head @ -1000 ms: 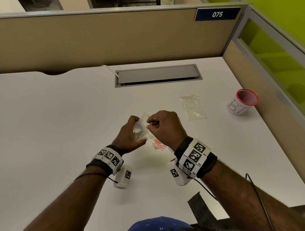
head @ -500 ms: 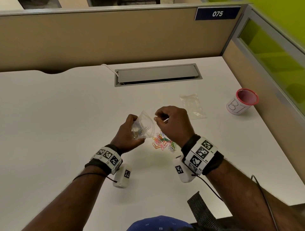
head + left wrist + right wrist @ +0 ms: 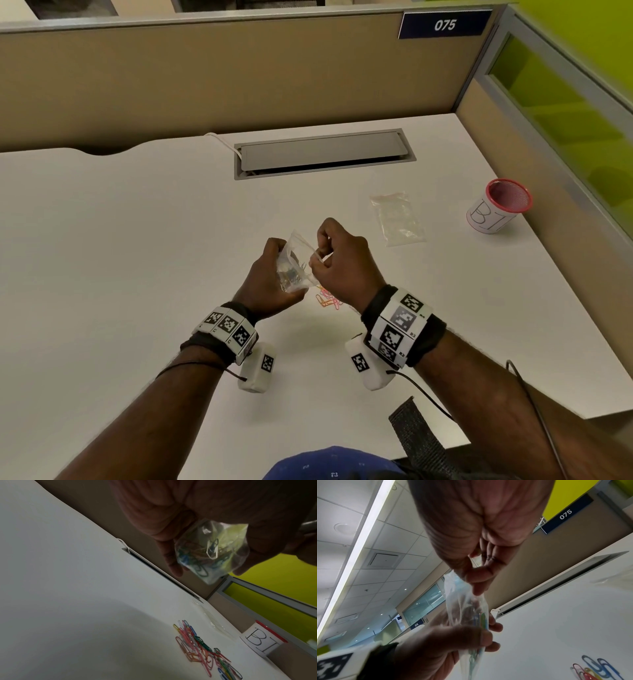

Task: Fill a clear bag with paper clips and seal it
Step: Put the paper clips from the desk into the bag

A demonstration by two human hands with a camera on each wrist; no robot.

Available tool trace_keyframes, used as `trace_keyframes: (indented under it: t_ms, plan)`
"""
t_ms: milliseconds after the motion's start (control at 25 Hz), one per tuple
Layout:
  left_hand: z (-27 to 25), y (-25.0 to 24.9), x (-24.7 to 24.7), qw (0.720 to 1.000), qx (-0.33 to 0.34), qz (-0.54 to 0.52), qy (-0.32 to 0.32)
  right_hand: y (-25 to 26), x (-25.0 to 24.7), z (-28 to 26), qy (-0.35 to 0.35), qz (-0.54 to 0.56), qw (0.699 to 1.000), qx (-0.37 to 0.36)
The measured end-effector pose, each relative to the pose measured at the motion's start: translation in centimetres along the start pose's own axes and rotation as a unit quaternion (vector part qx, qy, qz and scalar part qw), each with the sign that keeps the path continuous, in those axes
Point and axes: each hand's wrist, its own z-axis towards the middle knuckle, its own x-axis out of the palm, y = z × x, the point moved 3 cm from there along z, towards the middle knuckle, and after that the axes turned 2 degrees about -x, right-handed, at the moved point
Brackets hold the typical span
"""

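My left hand holds a small clear bag upright above the white desk, fingers curled round its lower part. Several coloured paper clips show through the clear bag in the left wrist view. My right hand is at the bag's mouth. In the right wrist view its thumb and fingertips pinch the top edge of the bag. A loose pile of coloured paper clips lies on the desk just under my right hand, and the pile is also seen from the left wrist.
Spare clear bags lie flat to the right of my hands. A red mesh cup labelled B1 stands near the right partition. A grey cable hatch is set in the desk behind.
Half a second ago my right hand had drawn a little to the right of the bag; now it is back at the bag's mouth. The left hand has kept the bag nearly still.
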Motion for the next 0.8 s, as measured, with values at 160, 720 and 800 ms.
trace_keyframes:
  t_ms: [160, 720, 800]
  plan:
    - [-0.3, 1.3, -0.4, 1.0, -0.008, 0.013, -0.004, 0.7, 0.0, 0.1, 0.029, -0.018, 0.999, -0.018]
    - [0.2, 1.1, -0.1, 0.862, -0.258, -0.435, 0.012, 2.9, 0.6, -0.2, 0.002, -0.021, 0.999, -0.047]
    - [0.5, 1.3, 0.1, 0.874, -0.263, -0.407, 0.026, 2.9, 0.7, -0.4, 0.003, -0.025, 0.999, -0.034]
